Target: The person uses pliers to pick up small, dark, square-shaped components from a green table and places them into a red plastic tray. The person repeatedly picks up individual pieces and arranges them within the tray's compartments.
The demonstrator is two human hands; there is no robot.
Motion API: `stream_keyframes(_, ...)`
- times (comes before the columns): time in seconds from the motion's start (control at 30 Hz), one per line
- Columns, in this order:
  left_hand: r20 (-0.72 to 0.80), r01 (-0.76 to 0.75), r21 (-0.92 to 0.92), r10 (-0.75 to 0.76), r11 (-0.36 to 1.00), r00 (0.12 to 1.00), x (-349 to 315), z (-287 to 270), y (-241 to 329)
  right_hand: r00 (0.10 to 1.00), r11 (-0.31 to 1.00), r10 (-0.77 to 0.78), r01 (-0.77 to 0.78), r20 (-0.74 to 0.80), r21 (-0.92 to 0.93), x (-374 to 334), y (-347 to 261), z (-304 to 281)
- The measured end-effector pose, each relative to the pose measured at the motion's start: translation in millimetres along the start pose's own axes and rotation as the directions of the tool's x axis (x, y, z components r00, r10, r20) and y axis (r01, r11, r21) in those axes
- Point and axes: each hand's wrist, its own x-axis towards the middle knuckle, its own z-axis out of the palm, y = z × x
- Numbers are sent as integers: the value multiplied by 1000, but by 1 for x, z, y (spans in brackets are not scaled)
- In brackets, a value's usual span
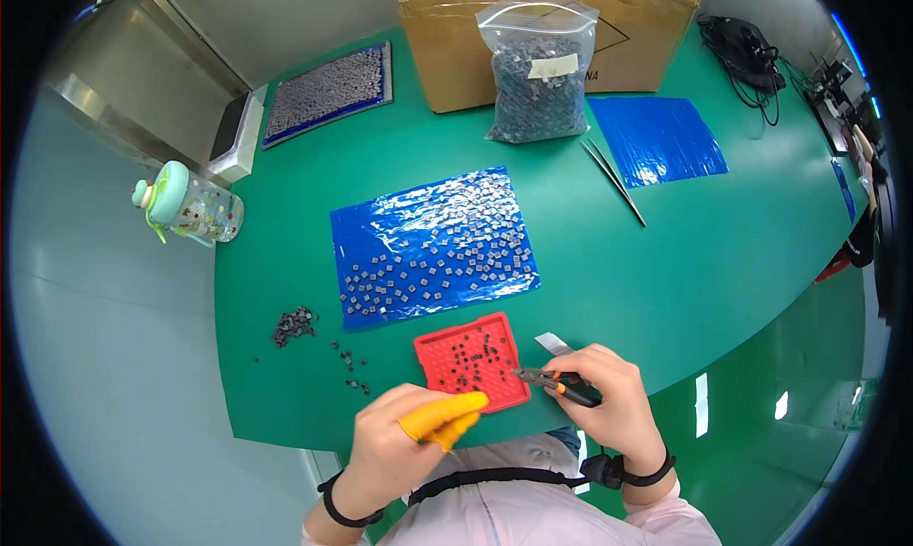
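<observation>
The red tray [473, 360] lies at the near edge of the green mat [618, 261], its grid partly filled with small dark parts. The left hand [404, 441], with yellow finger cots [447, 420] on two fingers, touches the tray's near left corner; its fingers are curled, holding nothing visible. The right hand [609, 394] is closed around small pliers [556, 382] with orange grips, whose tip reaches the tray's right edge. Just beyond the tray lies a blue sheet [433, 246] strewn with small grey parts. A loose pile of dark parts [295, 325] sits left of the tray. Farther off stand a bag of parts [539, 70], a cardboard box [456, 32], tweezers [613, 180] and a second blue sheet [656, 139].
</observation>
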Motion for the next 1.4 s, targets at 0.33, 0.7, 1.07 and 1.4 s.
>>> stream_keyframes(0.33,-82,-110,-206,95,972,992,-7,-23,7,942,578,14,-282,336,766,37,-55,10)
stream_keyframes(0.7,-180,-168,9,167,986,969,-11,-19,4,950,653,54,-266,307,709,33,-58,15)
stream_keyframes(1.07,-210,-53,-903,-331,426,920,-10,-21,5,921,920,-383,388,-74,59,28,-71,23)
stream_keyframes(1.4,-228,-75,-904,-328,420,917,-11,-9,2,896,907,-420,407,-143,-111,27,-75,29)
